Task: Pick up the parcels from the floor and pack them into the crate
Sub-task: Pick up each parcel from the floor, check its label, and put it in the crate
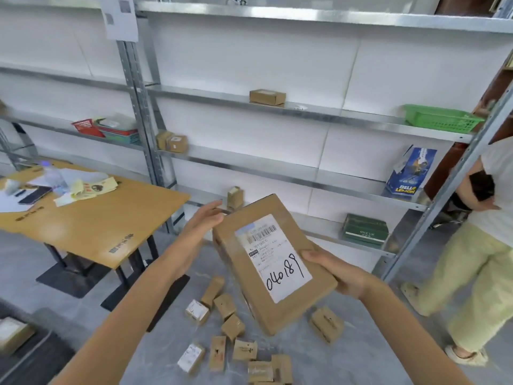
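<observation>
My right hand (342, 273) grips flat parcel (273, 262) at near edge, thumb on top. My left hand (204, 219), fingers straight, presses far corner. Small parcels (224, 327) on floor (374, 345) below.

Bare left hand (203, 220), bare right hand (344, 277); forearms (155, 276) unsleeved up to frame edge.

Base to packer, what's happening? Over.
Right hand grips flat brown cardboard parcel marked 040189, left hand touches its corner. Small brown cardboard parcels litter grey floor.
</observation>
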`<state>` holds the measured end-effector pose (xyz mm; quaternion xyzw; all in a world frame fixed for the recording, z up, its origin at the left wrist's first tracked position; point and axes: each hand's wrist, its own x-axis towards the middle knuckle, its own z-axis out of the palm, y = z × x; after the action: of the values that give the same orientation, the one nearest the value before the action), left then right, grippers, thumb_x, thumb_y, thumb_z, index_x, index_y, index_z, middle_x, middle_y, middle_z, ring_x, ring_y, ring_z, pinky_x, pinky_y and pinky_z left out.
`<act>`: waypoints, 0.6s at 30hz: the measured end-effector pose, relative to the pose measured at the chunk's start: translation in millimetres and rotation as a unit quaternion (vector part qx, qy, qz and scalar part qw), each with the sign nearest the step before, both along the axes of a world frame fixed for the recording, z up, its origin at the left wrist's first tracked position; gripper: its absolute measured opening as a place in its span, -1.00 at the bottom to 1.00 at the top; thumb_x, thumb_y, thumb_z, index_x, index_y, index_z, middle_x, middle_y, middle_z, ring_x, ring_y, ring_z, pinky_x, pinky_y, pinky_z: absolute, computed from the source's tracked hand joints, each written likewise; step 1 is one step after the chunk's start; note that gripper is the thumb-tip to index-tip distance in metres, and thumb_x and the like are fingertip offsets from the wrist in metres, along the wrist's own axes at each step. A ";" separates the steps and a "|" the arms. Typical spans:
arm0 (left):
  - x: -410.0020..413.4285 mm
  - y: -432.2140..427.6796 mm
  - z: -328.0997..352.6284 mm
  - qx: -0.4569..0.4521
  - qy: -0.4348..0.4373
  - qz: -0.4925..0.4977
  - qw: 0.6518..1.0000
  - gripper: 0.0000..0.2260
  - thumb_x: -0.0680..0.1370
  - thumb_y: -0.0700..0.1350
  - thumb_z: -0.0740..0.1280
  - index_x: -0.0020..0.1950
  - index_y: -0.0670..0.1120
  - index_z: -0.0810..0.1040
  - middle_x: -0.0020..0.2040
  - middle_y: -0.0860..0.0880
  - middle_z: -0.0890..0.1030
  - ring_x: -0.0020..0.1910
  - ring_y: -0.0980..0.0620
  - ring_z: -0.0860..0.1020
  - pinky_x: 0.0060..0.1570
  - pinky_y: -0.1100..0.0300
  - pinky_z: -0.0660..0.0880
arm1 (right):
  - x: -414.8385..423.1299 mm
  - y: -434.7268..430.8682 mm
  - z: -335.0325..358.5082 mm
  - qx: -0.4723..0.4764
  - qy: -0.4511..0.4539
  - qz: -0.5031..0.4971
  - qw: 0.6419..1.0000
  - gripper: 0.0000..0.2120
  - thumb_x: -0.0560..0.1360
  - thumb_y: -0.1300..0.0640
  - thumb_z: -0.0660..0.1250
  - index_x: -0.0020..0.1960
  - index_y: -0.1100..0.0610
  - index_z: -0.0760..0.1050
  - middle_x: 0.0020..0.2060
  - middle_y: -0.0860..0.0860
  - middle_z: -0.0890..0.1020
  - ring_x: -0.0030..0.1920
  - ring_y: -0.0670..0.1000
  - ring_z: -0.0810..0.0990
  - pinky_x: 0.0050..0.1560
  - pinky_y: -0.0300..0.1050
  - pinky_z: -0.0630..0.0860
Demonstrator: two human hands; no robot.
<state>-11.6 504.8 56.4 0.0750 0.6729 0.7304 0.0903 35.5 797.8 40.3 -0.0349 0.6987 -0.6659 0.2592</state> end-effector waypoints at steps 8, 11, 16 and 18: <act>65.7 -63.1 -29.5 -0.014 -0.001 -0.005 1.000 -0.50 0.61 -0.07 0.15 0.49 0.18 0.03 0.30 0.30 0.29 0.11 0.46 0.35 0.07 0.44 0.43 | 8.7 -151.1 -38.3 -0.137 0.001 -0.121 0.983 -0.41 0.47 -0.31 0.21 0.44 -0.12 0.28 0.30 -0.01 0.54 0.26 0.08 0.54 -0.11 -0.08 0.59; 68.8 -98.2 -32.9 -0.006 0.001 -0.006 1.000 -0.59 0.61 -0.12 0.14 0.39 0.21 0.12 0.19 0.35 0.39 0.02 0.52 0.43 -0.08 0.52 0.44 | 13.5 -199.3 -45.6 -0.135 0.020 -0.135 0.981 -0.41 0.48 -0.34 0.14 0.44 -0.14 0.27 0.29 -0.04 0.55 0.26 0.06 0.55 -0.10 -0.13 0.59; 78.0 -163.5 -38.7 0.023 -0.024 0.013 0.999 -0.60 0.50 0.09 0.26 0.28 0.33 0.23 0.33 0.19 0.42 0.29 0.17 0.43 0.31 0.12 0.38 | 17.1 -267.4 -42.5 -0.141 0.049 -0.158 0.976 -0.36 0.43 -0.34 0.07 0.43 -0.07 0.30 0.23 -0.03 0.60 0.18 0.01 0.61 -0.03 -0.11 0.61; 85.5 -189.1 -41.7 0.015 -0.024 0.034 0.999 -0.49 0.49 0.14 0.32 0.38 0.26 0.20 0.36 0.17 0.40 0.31 0.13 0.41 0.34 0.04 0.35 | 15.2 -293.7 -40.8 -0.142 0.047 -0.157 0.976 -0.36 0.43 -0.31 0.08 0.42 -0.05 0.31 0.23 -0.01 0.59 0.18 0.01 0.61 -0.05 -0.12 0.62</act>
<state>73.9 315.7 14.6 0.0361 0.6613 0.7449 0.0806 50.7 504.2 -0.5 0.0079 0.6048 -0.7886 0.1105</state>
